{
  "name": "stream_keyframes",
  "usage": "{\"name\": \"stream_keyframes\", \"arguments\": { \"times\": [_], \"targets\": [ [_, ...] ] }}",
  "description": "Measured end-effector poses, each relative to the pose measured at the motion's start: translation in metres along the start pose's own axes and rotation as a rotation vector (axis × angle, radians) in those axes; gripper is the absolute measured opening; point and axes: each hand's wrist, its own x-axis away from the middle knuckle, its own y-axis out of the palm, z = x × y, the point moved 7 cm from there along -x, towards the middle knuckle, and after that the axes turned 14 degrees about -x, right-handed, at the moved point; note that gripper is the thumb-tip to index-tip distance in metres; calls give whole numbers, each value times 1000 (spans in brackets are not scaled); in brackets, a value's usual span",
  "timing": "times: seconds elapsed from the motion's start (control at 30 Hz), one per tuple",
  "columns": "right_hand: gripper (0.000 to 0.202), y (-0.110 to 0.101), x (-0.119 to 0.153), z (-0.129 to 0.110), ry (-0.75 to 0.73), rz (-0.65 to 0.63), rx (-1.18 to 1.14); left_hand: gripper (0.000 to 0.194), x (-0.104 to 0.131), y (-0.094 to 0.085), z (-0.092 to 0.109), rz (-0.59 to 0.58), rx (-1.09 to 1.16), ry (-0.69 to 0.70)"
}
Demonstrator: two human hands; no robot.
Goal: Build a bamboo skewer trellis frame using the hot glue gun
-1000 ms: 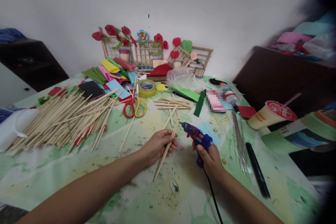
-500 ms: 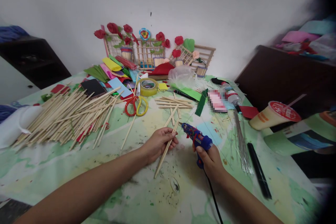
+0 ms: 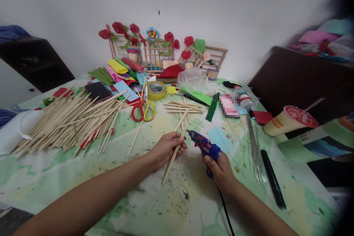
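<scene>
Between its thumb and fingers, my left hand (image 3: 169, 149) pinches wooden sticks (image 3: 172, 162) that slant up and away over the table; how many it grips I cannot tell. My right hand (image 3: 219, 167) is wrapped round the handle of a blue hot glue gun (image 3: 205, 143). The gun's nozzle points left, at or very near the upper part of the held sticks. A black cord hangs from the gun toward the front edge. Just beyond my left hand lies a small pile of sticks (image 3: 184, 107).
A large heap of sticks (image 3: 63, 125) covers the left side. Scissors (image 3: 143, 111), a tape roll (image 3: 155, 90) and coloured paper (image 3: 117, 67) lie behind. To the right are thin wires (image 3: 256, 155), a black rod (image 3: 273, 179) and a tilted drink cup (image 3: 289, 121). Stick frames with paper flowers (image 3: 157, 55) lean on the wall.
The glue gun has moved slightly left and its nozzle is closer to the held sticks. My left hand keeps its pinch and has barely shifted.
</scene>
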Motion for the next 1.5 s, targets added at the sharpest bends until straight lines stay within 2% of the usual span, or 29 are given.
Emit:
{"name": "stream_keyframes", "arguments": {
  "times": [0.2,0.3,0.43,0.6,0.7,0.8,0.87,0.93,1.0,1.1,1.2,1.5],
  "targets": [
    [31,1,2,3,-10,-13,11,11,0,0,0,-3,12,-2],
    [29,-5,2,6,-19,39,45,6,-1,0,-1,1,1,0],
    [26,-18,-5,8,18,109,331,5,-1,-1,-2,-1,-13,-4],
    [19,-29,-17,19,100,52,811,7,1,0,1,-13,-25,1],
    [23,-32,-19,27,125,37,912,9,4,4,1,-40,-21,-1],
    [34,-32,-17,18,69,97,931,11,8,10,-1,-80,5,2],
    [39,-27,-13,4,-33,144,868,14,12,16,-1,-119,26,16],
    [29,-16,-6,-11,-155,132,695,17,17,23,-2,-160,47,27],
    [18,-4,1,-19,-209,79,438,20,24,30,-3,-203,67,19],
    [16,8,8,-18,-139,54,116,22,32,42,-8,-279,72,-22],
    [17,12,10,-10,-41,76,-71,23,37,48,-11,-314,61,-37],
    [13,3,9,-2,77,218,-270,28,39,49,-20,-303,12,-71]
  ]
}}
